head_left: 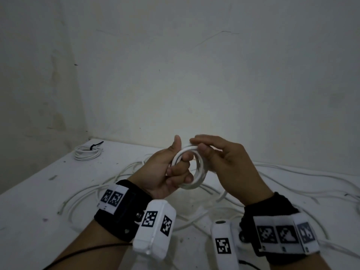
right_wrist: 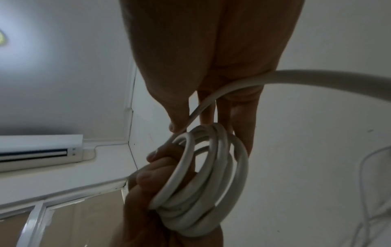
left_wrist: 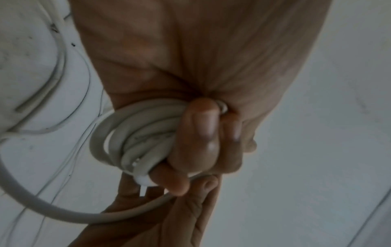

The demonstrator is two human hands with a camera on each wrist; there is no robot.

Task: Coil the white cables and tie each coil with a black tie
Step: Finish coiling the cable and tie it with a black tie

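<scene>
Strapped round both my wrists are black bands with white camera blocks (head_left: 154,225) carrying black-and-white square markers, the closest things in the head view. Just beyond them my left hand (head_left: 165,172) has its fingers (left_wrist: 198,133) curled through the white coil (head_left: 191,168), thumb standing up beside it, gripping the loops against my palm. My right hand (head_left: 224,162) pinches the free run of cable (right_wrist: 317,76) between thumb and fingertips (right_wrist: 177,127) at the top of the coil, the other fingers lying loosely straight.

I count about five turns in the coil from the right wrist view, though they overlap and I may be one off. One finished coil (head_left: 86,152) sits well away to my left, near the far corner of the desk (head_left: 29,211), bound with one black tie (head_left: 95,146). Several loose white cables (head_left: 292,176) sprawl under and to the right of my hands; their number I cannot tell.

Only the left wrist view shows a cable end tucked under my curled fingers. Only the right wrist view shows an air conditioner (right_wrist: 40,150) high on the wall. Bare desk lies to my left, up to its near edge; walls close the far side.
</scene>
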